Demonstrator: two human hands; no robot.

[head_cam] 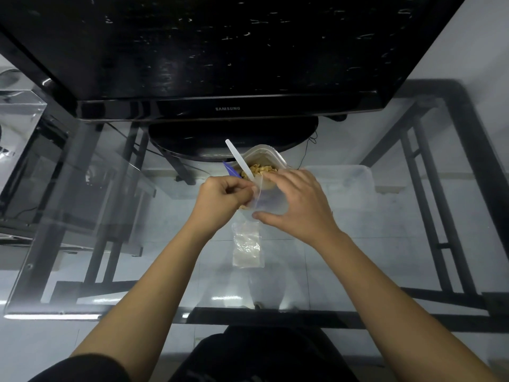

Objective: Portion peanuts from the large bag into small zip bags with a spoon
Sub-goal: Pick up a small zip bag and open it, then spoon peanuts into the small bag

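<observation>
Near zip bag (246,245) lies flat on glass surface (358,257), contents unclear. Beyond it, L hand (220,197) pinches rim of held zip bag (268,201); R hand (296,199) grips opp. side, thumb below. Judgement: spread mouth wide, keep it beside large bag (265,157), where spoon (238,158) stands in peanuts (260,169).

The big bag (264,155) sits on the table (137,271) in front of me, with the peanuts (259,169) and the spoon (238,158) in it. The TV (220,51) stands behind it, and a box (349,183) lies to its right. A small bag (268,201) is between my left hand (220,195) and my right hand (297,205). A pile of bags (247,245) lies nearer me.
</observation>
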